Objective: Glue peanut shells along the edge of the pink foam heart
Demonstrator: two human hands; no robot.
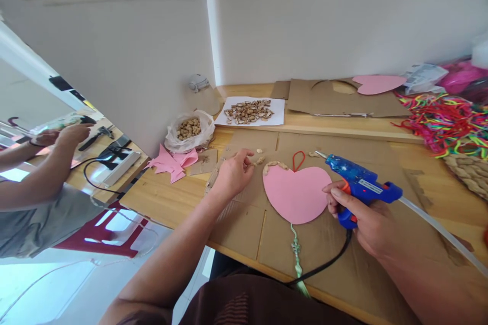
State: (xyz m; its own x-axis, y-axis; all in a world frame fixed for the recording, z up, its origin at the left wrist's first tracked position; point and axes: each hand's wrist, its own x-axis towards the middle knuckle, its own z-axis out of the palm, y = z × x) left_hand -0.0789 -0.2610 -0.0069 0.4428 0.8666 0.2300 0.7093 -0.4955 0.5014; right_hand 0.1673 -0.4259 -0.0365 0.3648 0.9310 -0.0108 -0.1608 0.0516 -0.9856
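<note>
My right hand [360, 213] is wrapped round the handle of a blue hot glue gun [353, 177], its nozzle pointing up and left. Below the nozzle lies a pink heart [297, 195] with a few peanut shells [276, 165] along its upper left edge. A red loop [298, 161] sticks out at the heart's top, and a pale green tassel [297, 256] hangs from its tip. My left hand [237, 173] hovers left of the heart, fingers bent and slightly apart, close to loose peanut shells [260, 161] on the cardboard [244, 233].
A bag of peanuts [189, 128], pink scraps [170, 163] and a white sheet [278, 106] with shell pieces [249, 111] stand at the back left. Colourful cords [453, 122] lie at right. The glue gun's black cable [328, 266] crosses the front edge. Another person's arms [57, 157] are at far left.
</note>
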